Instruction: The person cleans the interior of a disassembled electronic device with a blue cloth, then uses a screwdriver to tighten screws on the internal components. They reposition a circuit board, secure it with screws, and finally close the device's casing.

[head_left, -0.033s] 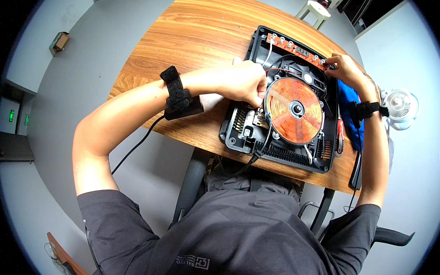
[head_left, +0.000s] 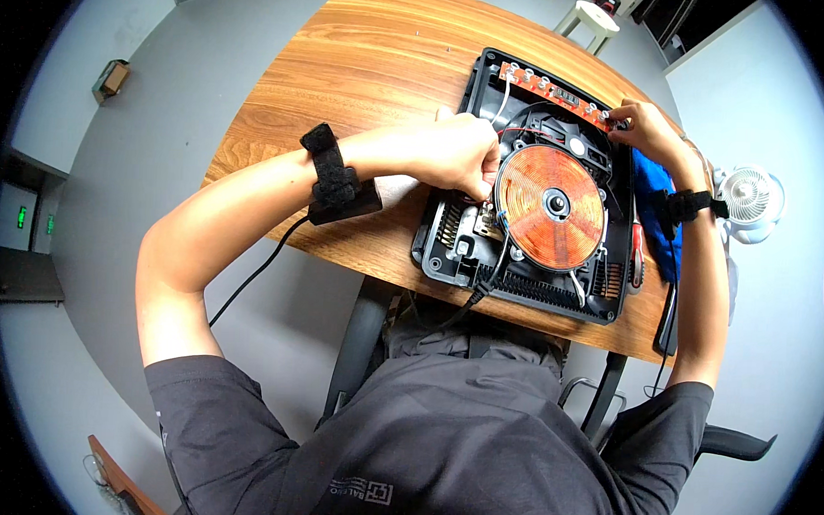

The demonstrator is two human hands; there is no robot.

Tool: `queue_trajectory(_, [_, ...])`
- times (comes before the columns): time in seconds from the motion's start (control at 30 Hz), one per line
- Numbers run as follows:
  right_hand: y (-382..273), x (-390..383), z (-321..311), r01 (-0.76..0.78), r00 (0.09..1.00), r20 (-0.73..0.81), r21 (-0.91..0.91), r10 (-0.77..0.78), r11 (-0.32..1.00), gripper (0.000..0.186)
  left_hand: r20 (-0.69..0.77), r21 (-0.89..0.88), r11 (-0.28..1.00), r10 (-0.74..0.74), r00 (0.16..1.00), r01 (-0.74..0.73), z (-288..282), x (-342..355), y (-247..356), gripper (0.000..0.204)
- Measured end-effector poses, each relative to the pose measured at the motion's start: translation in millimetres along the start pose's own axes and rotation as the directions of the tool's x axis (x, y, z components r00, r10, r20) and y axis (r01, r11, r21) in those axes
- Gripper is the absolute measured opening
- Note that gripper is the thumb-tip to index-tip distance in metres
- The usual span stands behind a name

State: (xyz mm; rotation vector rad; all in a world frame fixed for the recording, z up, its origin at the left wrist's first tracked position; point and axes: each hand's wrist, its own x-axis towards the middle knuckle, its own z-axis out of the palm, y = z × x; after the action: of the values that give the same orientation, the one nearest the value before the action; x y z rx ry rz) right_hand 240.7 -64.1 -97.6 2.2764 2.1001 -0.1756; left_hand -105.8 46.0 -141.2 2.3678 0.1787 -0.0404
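An opened induction cooker lies on the table, its black housing (head_left: 477,87) tilted slightly in my view. The round copper coil (head_left: 551,235) sits inside it, with a black power cord (head_left: 476,294) leaving at the near edge. My left hand (head_left: 465,158) is closed at the coil's left side, fingers curled down into the housing; whatever they hold is hidden. Along the far edge runs a narrow orange circuit board (head_left: 538,87) with several round buttons and a small display. The thumb and fingers of my right hand (head_left: 648,132) pinch its right end.
Right of the housing lie a red-and-grey hand tool (head_left: 637,252) and a blue cloth or bag (head_left: 652,189). A white fan (head_left: 750,201) stands beyond the right side of the wooden table (head_left: 355,74). Behind the table is a white stool (head_left: 591,20). Each wrist wears a black strap.
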Motion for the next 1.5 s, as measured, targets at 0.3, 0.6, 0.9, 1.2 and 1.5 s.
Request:
queue_trajectory(0.3, [-0.5,0.1,-0.5,0.01,1.0,-0.004,0.037,-0.01,0.999,0.037,-0.035,0.045,0.998,-0.032,0.999,0.034,2.7,-0.6,1.4,0.012])
queue_trajectory(0.6, [4.4,2.7,1.6,0.032,0.999,-0.002,-0.004,-0.032,0.999,0.036,-0.038,0.115,0.985,-0.123,0.992,0.127,4.1,3.2,6.7,0.011])
queue_trajectory(0.9, [18.3,3.2,5.6,0.069,0.997,-0.03,-0.005,-0.07,0.998,0.037,0.027,0.07,0.995,-0.074,0.997,0.072,3.0,6.6,0.7,0.014])
queue_trajectory(1.2, [24.8,7.3,16.2,0.072,0.997,-0.02,0.085,-0.071,0.994,0.033,0.067,0.187,0.981,0.031,0.997,-0.043,-33.8,4.3,18.0,0.024])
queue_trajectory(1.5, [14.5,-1.3,17.5,0.057,0.995,-0.092,0.1,-0.047,0.993,0.03,-0.029,0.12,0.989,-0.081,0.996,0.083,-70.8,21.1,12.9,0.018])
